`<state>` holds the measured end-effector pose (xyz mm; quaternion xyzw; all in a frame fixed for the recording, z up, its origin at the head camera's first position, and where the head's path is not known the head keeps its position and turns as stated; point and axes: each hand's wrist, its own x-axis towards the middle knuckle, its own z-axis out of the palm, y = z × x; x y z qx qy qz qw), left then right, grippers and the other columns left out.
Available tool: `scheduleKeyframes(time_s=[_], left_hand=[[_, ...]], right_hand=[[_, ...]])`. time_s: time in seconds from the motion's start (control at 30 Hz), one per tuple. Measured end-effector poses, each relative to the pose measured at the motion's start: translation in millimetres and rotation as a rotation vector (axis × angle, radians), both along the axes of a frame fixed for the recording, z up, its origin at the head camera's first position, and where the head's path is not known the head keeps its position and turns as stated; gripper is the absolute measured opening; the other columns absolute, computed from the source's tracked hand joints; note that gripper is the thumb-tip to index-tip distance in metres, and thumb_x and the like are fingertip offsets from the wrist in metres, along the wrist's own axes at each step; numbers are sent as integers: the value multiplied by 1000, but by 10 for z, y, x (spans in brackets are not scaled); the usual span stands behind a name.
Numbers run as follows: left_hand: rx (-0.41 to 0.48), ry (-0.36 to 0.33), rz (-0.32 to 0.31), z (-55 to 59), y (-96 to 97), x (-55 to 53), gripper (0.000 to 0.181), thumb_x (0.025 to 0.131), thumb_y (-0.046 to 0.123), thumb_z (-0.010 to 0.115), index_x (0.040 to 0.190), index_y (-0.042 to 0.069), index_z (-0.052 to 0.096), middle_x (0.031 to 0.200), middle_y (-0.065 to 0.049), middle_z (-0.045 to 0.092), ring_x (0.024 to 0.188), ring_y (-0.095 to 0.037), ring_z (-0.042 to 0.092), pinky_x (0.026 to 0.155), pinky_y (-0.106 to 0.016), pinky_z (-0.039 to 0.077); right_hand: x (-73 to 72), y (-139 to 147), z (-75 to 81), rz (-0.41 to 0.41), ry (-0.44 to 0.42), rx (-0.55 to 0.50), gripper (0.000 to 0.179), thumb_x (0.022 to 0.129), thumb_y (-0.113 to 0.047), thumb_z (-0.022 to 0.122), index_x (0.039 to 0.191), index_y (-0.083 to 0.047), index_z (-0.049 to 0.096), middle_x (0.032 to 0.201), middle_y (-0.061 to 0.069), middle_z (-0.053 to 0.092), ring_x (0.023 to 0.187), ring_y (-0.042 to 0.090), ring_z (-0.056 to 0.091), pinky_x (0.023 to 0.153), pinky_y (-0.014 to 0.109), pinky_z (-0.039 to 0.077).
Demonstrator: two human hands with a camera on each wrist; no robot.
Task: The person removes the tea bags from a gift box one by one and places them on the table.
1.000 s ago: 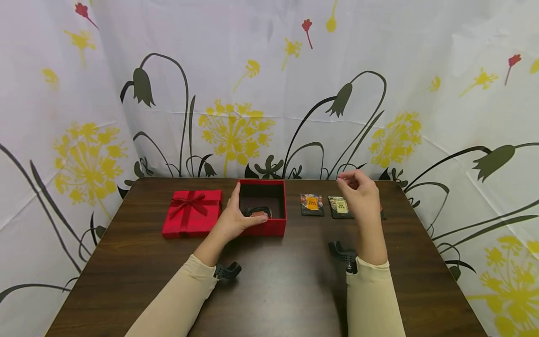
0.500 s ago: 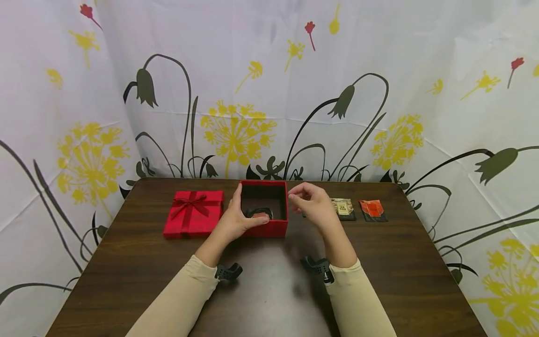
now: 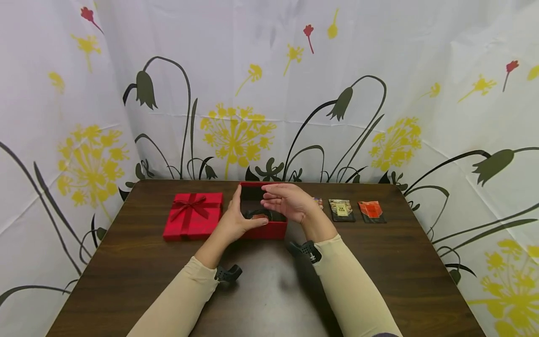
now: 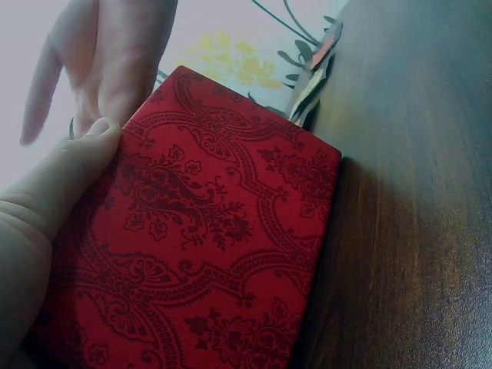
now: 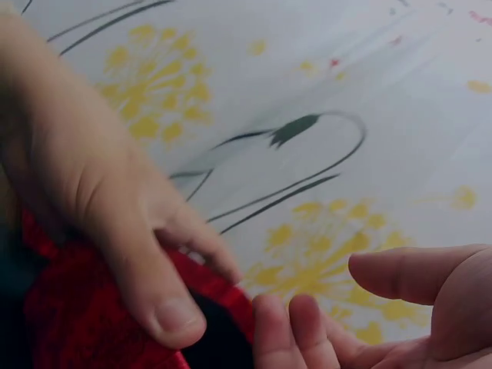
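Observation:
My left hand (image 3: 233, 221) grips an uncovered red gift box (image 3: 271, 231), its thumb over the front rim and its fingers along the left side. The box wall (image 4: 200, 223) has a darker red scroll pattern in the left wrist view. Inside, a dark, curved thing (image 3: 269, 214) with a reddish-brown patch shows behind the thumb. Over the box's right part is my right hand (image 3: 290, 201), fingers extended and holding nothing. In the right wrist view, its thumb and fingers (image 5: 403, 273) are apart, close to the box rim.
Left of the box lies its red lid (image 3: 198, 224) with a ribbon bow. To the right are a cream-labelled sachet (image 3: 342, 213) and an orange one (image 3: 372, 213); another sachet (image 3: 319, 202) is mostly hidden by my right hand. A floral curtain (image 3: 269, 93) hangs behind the table.
My right hand has moved left from above the sachets to over the box, and its fingers have gone from bent together to extended. My left hand has stayed on the box.

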<state>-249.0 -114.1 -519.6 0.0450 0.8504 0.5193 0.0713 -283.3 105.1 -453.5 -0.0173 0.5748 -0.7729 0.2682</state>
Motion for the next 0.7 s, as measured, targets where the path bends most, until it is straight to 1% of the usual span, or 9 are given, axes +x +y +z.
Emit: scheduleKeyframes(time_s=[0.1,0.23,0.3,0.37,0.43,0.5,0.57,0.63,0.7], left_hand=[[-2,10,-4,-7,-1,-9,143,80,54,95,177,27,-7,183,-18,11,167,-46,18,129,-73,26],[-14,8,-11,-23,-9,-14,146,79,60,94,177,25,-8,183,-19,8,168,-47,16,129,-73,25],[-19,0,-12,-23,-17,-12,148,77,63,94,177,25,-8,184,-18,7,169,-46,14,129,-73,25],[-14,-6,-12,-21,-22,-7,147,78,62,94,177,26,-8,184,-18,6,169,-46,13,129,-73,24],[-9,-12,-13,-19,-24,1,144,80,58,94,177,27,-8,184,-17,5,169,-46,11,129,-74,24],[-2,-15,-9,-13,-24,8,142,82,53,95,177,27,-8,184,-17,5,169,-46,11,129,-74,24],[1,-12,-10,-11,-23,7,141,83,51,95,177,27,-8,184,-17,6,169,-46,12,129,-74,24],[0,-7,-15,-11,-22,3,142,82,52,95,177,26,-8,183,-18,7,168,-47,13,128,-74,25],[2,1,-21,-12,-19,-4,143,82,53,95,177,25,-8,183,-19,8,168,-47,14,128,-73,26]], right_hand=[[-128,-81,-21,-3,-35,81,22,111,-15,64,125,-1,73,108,9,67,97,24,73,89,29,64],[-263,-157,-25,36,-54,217,30,110,-14,64,134,2,70,115,9,65,99,24,70,91,31,63],[-326,-197,-8,82,-44,313,36,110,-15,65,140,4,67,120,12,66,102,25,71,96,34,63],[-389,-231,14,144,-44,406,41,110,-15,65,145,6,63,130,19,67,110,30,72,103,39,62],[-454,-269,37,208,-58,482,44,110,-15,64,148,7,59,142,26,64,123,37,71,110,44,59],[-510,-303,59,256,-83,541,46,110,-15,63,151,7,57,152,30,59,135,43,66,116,48,54],[-557,-338,81,291,-89,601,47,109,-15,64,150,7,57,156,30,57,143,44,61,120,51,51],[-592,-363,99,332,-69,674,47,107,-17,66,148,5,58,156,29,58,146,44,58,122,52,49],[-618,-374,103,415,-55,720,47,107,-17,67,146,7,58,157,28,57,148,44,55,125,54,45]])
